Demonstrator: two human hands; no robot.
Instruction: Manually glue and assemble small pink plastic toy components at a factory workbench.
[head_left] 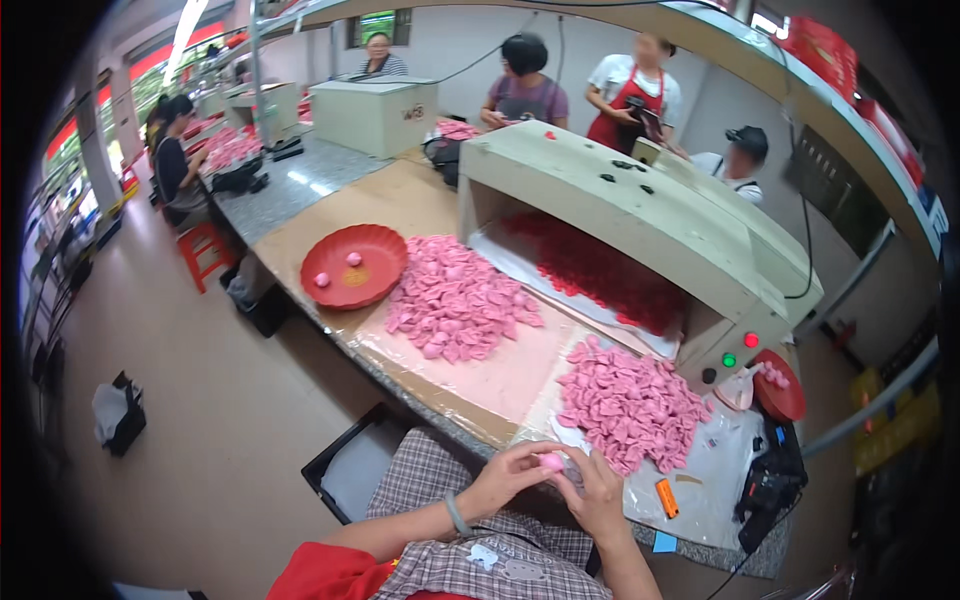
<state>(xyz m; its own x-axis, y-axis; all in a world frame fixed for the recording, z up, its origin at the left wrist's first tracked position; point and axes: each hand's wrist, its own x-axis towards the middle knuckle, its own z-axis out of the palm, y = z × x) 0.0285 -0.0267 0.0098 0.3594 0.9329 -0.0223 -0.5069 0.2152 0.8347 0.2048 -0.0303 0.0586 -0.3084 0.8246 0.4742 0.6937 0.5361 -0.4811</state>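
Note:
My left hand (503, 478), with a pale bangle at its wrist, and my right hand (598, 492) meet above my lap at the table's near edge. Between their fingertips they pinch a small round pink piece (551, 462); its finer shape is too small to make out. Just beyond my right hand lies a heap of crumpled pink pieces (632, 405). Farther left spreads a second pink heap (452, 298), with some smooth round pieces in it. It lies against a red scalloped plate (335, 296) holding a few pink balls.
A pale green tunnel-shaped machine (620, 195) stands beyond the heaps, with red pieces inside. Right of me are an orange object (667, 498), a black device (770, 490) and a red bowl (780, 386). A black bin (350, 462) sits below the table. Several people work farther back.

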